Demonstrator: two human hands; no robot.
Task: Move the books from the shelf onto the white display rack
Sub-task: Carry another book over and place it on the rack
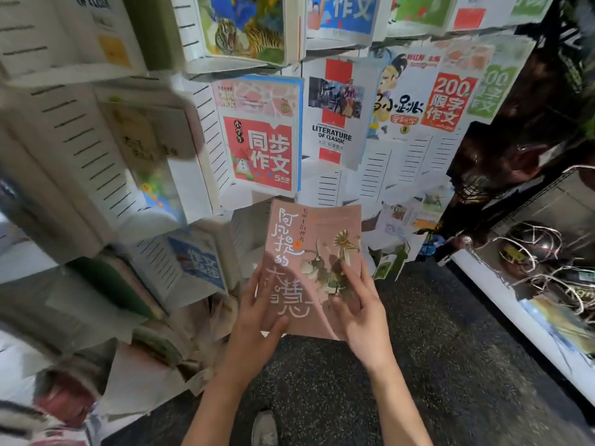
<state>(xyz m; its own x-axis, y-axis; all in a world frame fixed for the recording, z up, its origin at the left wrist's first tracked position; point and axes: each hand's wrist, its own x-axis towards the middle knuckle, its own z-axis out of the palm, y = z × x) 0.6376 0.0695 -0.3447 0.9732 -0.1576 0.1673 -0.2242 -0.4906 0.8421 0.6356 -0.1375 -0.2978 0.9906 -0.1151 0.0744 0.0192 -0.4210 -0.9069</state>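
Note:
A pink book (306, 239) with white characters and a bird drawing is held upright in front of the white display rack (206, 123). My left hand (254, 317) grips its lower left edge, thumb across the cover. My right hand (360, 313) holds the lower right side, with its fingers spread on the cover. The book's top edge reaches the slot just below a red and white book (262, 152) standing in the rack.
The rack's pockets hold several other books, among them a "Literature of Classic" title (335, 114). A white shelf (502, 304) with dark items and cords runs along the right. Speckled dark floor (450, 365) lies below, and my shoe (264, 428) shows near the bottom.

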